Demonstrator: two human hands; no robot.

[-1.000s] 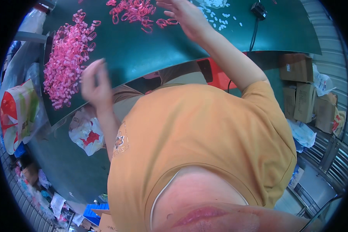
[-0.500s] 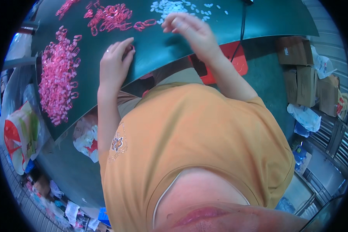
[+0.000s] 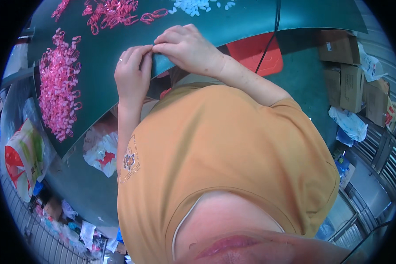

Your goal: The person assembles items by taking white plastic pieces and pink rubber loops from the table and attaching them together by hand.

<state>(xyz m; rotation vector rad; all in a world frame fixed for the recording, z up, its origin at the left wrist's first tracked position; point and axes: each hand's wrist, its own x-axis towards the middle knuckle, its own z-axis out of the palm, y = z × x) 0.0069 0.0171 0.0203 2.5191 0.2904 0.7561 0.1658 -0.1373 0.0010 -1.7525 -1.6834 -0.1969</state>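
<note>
My left hand (image 3: 134, 72) is over the near edge of the dark green table (image 3: 103, 72), its thumb and forefinger pinched together. The fingertips of my right hand (image 3: 187, 49) meet them there, also closed in a pinch. Whatever lies between the fingertips is hidden and too small to name. Beyond my hands lie a loose pile of pink oval loops (image 3: 114, 13) and a pair of similar loops (image 3: 154, 16). Small pale, flat oval pieces (image 3: 192, 6) are scattered at the far edge of view. A large heap of pink loops with pale pink pieces (image 3: 59, 90) covers the table's left end.
A black cable (image 3: 277, 17) runs down over the table edge beside a red plastic stool (image 3: 257, 55). Cardboard boxes (image 3: 351, 88) are stacked at the right. Plastic bags (image 3: 26, 154) hang or lie left of the table, with another bag (image 3: 102, 152) below its edge.
My right hand has come left and nearer from beside the pale pieces to meet my left hand's fingertips. A small reddish bit seen earlier at my left fingertips is now hidden.
</note>
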